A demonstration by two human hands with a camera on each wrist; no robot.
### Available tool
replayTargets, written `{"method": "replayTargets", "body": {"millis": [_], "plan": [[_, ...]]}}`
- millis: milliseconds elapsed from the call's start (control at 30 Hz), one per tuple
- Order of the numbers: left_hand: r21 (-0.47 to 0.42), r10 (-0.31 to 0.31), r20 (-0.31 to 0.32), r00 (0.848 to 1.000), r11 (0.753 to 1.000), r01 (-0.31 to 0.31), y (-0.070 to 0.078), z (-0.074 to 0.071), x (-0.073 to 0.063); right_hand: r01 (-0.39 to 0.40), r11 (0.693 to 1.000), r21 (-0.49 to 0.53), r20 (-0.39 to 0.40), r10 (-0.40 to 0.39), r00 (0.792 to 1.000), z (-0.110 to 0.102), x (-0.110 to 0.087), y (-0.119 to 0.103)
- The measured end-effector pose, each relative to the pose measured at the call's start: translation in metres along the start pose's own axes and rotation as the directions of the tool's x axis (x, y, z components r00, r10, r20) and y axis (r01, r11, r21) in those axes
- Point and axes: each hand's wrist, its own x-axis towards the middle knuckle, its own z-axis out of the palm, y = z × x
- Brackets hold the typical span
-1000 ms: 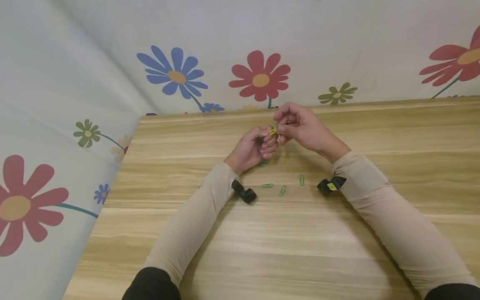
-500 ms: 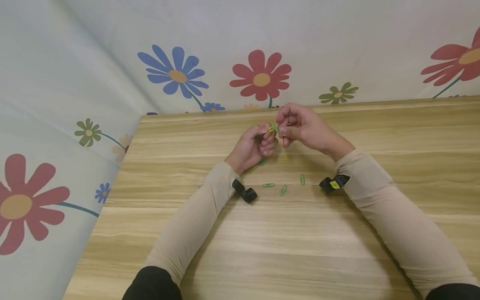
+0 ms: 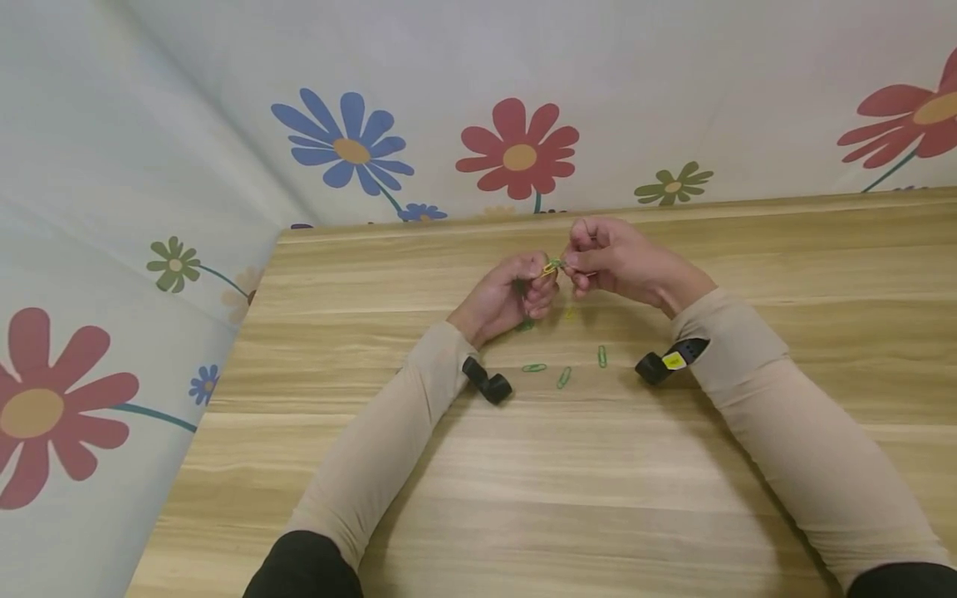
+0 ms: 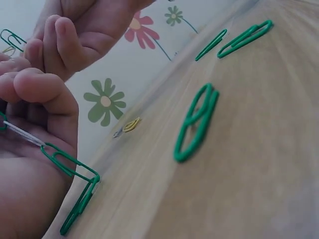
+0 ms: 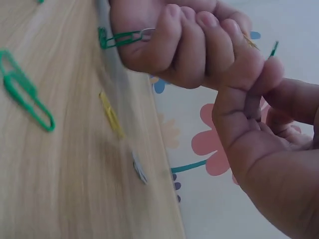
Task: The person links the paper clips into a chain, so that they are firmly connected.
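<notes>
Between thumb and curled fingers, my left hand [image 3: 507, 297] grips a yellow paper clip [image 3: 549, 268]. A chain of paper clips runs through that palm; in the left wrist view a white clip [image 4: 24, 134] leads to green clips [image 4: 70, 162] hanging below the hand. My right hand [image 3: 631, 264] pinches a green paper clip [image 5: 274, 49] with thumb and forefinger, right at the end of the yellow one. The two clips overlap in the head view, and fingertips hide part of them.
Several loose green paper clips [image 3: 534, 367] lie on the wooden table [image 3: 568, 498] nearer the body. A yellow clip [image 5: 110, 115] and a silver clip [image 5: 139, 168] lie beneath the hands. Behind the table's far edge stands a flower-patterned wall [image 3: 598, 66].
My right hand has shifted a little to the right and down, its fingertips drawing away from the left hand's. The left hand stays nearly in place, and more of the clips shows between them.
</notes>
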Motion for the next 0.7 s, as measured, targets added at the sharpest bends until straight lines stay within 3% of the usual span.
{"method": "replayTargets", "body": {"millis": [100, 200, 300, 500, 700], "plan": [[-0.034, 0.008, 0.021, 1.000, 0.999, -0.007, 0.000, 0.000, 0.000, -0.015, 0.999, 0.038, -0.026, 0.016, 1.000, -0.003, -0.001, -0.001], [-0.081, 0.026, 0.024, 0.999, 0.996, -0.024, 0.000, -0.001, 0.001, -0.038, 0.999, 0.011, -0.091, 0.039, 0.995, -0.004, -0.001, -0.002], [-0.033, 0.027, -0.003, 1.000, 0.999, -0.028, 0.000, 0.000, 0.001, -0.052, 0.999, -0.004, -0.115, 0.052, 0.992, -0.004, -0.004, -0.005], [0.110, 0.026, -0.044, 0.999, 0.994, -0.021, -0.001, 0.002, 0.000, -0.079, 0.996, -0.032, -0.024, 0.078, 0.997, 0.002, -0.004, -0.011], [0.139, 0.003, -0.021, 1.000, 0.990, 0.000, 0.000, 0.002, -0.001, -0.143, 0.988, -0.051, -0.086, 0.139, 0.987, 0.007, -0.004, -0.012]]}}
